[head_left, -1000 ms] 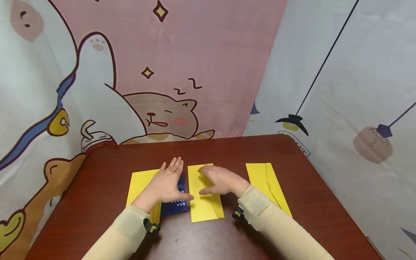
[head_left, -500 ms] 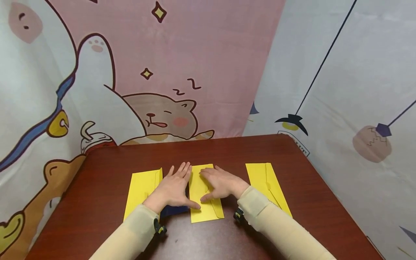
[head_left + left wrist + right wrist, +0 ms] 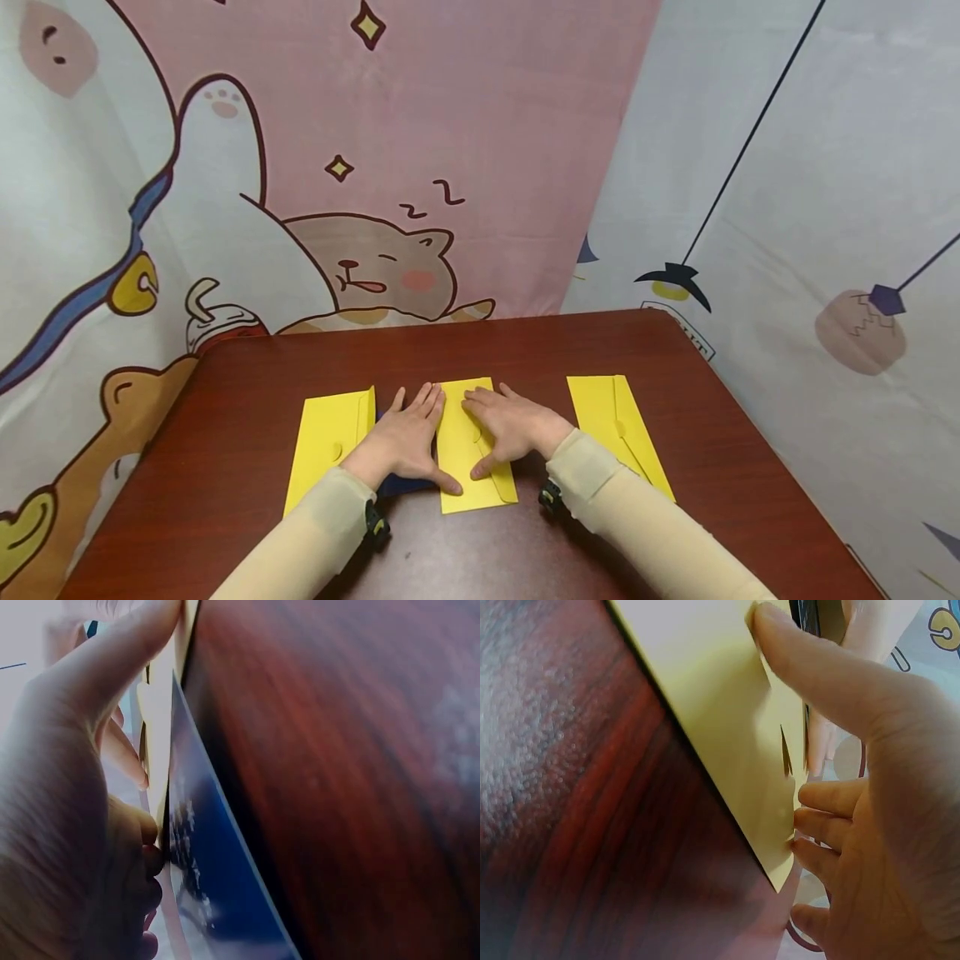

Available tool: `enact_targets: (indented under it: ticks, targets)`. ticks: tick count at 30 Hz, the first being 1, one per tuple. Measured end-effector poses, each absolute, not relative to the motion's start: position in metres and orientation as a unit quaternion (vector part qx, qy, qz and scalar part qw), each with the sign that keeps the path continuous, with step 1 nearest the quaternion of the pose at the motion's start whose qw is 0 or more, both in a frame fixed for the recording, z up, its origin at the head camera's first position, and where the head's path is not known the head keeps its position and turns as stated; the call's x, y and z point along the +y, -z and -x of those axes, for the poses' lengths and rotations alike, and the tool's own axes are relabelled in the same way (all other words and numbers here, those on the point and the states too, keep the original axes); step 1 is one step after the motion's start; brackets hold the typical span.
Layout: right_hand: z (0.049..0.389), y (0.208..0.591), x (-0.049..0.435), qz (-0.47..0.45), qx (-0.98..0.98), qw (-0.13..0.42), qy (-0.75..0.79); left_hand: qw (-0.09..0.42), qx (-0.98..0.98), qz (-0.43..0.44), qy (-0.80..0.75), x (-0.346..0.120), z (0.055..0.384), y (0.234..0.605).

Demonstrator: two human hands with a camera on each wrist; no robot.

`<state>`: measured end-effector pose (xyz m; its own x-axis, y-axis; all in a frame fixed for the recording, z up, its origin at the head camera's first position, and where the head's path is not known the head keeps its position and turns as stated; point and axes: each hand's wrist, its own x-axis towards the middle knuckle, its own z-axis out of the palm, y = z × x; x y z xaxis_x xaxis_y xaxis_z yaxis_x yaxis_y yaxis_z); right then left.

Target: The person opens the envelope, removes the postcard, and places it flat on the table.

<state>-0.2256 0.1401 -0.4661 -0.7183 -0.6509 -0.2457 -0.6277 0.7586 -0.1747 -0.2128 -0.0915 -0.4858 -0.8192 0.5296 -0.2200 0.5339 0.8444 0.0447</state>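
Observation:
In the head view a yellow envelope (image 3: 459, 446) lies flat on the table between both hands, its flap side up. My left hand (image 3: 405, 442) rests along its left edge, fingers straight and thumb spread onto its lower left part. My right hand (image 3: 517, 427) lies over its right half, fingers spread and thumb near the flap. Under the left hand, a flat dark blue sheet or booklet (image 3: 405, 485) is mostly hidden; white print (image 3: 191, 862) shows on it in the left wrist view. In the right wrist view the thumb touches the yellow envelope (image 3: 727, 727).
A second yellow envelope (image 3: 322, 446) lies to the left, with its right edge raised beside the blue piece. Another yellow envelope (image 3: 611, 417) lies at the right. The brown wooden table (image 3: 525, 350) meets a cartoon-printed cloth (image 3: 510, 167) behind it.
My left hand has moved right and down onto the middle envelope's left edge, covering most of the blue piece. My right hand has settled slightly lower, its thumb shifting toward the flap.

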Motion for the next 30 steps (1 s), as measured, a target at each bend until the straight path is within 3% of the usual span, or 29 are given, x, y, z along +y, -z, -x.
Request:
enact_targets:
  ticks: [30]
  targets:
    - [0.224,0.455,0.14,0.314,0.936,0.158,-0.021,0.14,0.956,-0.254,0.044,-0.083,0.215,0.48]
